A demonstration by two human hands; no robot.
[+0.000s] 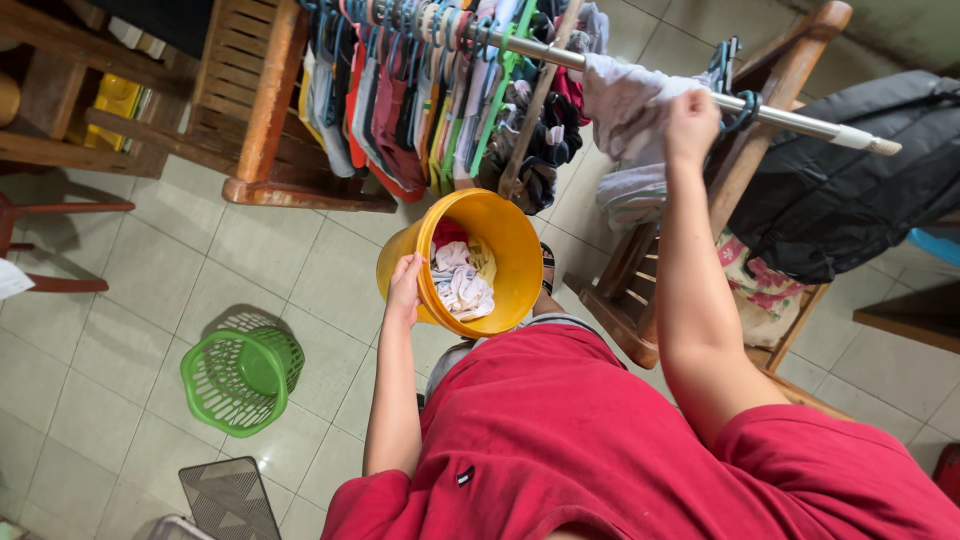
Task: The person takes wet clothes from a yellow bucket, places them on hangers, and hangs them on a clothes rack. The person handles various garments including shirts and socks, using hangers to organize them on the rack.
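A yellow bucket (500,240) holding crumpled laundry (460,280) is gripped at its rim by the left hand (405,285), fingers curled over the edge at the bucket's 9 o'clock. The right hand (690,125) is raised at 2 o'clock from the bucket, well apart, closed on a pale cloth (625,105) draped over the metal rail (800,122). A green basket (240,375) lies at 8 o'clock.

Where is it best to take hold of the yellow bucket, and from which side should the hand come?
Probably the near rim of the yellow bucket, from the left, where the left hand already has its grip. The bucket is tilted with its mouth open toward the person, so that rim edge is free; clothes fill the inside.
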